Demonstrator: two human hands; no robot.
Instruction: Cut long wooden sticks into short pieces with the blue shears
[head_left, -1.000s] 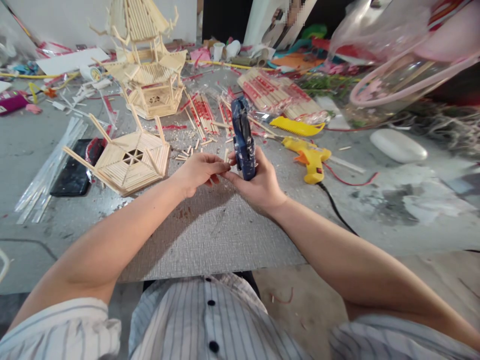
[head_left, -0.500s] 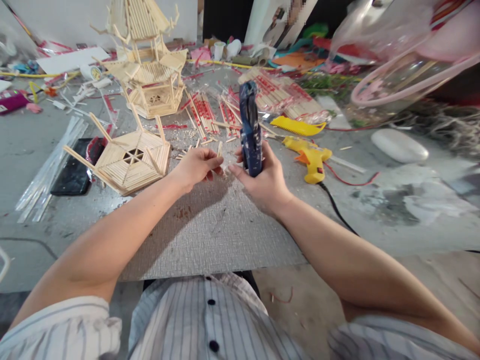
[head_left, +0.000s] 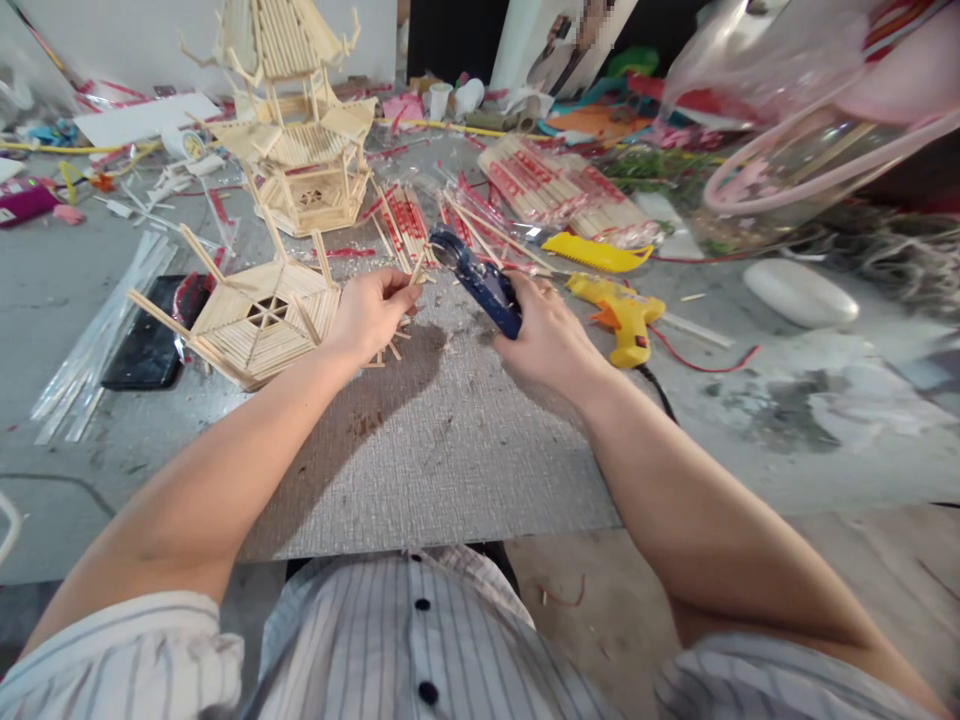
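Between the thumb and fingers of my left hand (head_left: 376, 312) is a short wooden stick (head_left: 417, 268), its tip pointing up. My right hand (head_left: 551, 330) is wrapped round a dark blue hand cutter (head_left: 480, 280), tilted with its rounded head toward my left hand. The cutter's head and the stick are apart. Cut stick pieces (head_left: 390, 350) lie on the table beside and beneath my left hand. Left of that hand stands a hexagonal stick platform (head_left: 262, 325) with upright posts, partly covered by my hand.
A pagoda model (head_left: 304, 140) built of sticks stands behind the platform. Chopsticks with red wrappers (head_left: 409, 225) and bagged bundles (head_left: 551, 180) lie farther back. On the right are a yellow glue gun (head_left: 626, 315) and a white oval object (head_left: 799, 290). Clear glue sticks (head_left: 101, 330) and a phone (head_left: 146, 345) lie left.
The cutter has swung from upright to tilted left, with my right hand turning over it. My left hand has moved slightly left and up with the stick. More cut pieces show below it.
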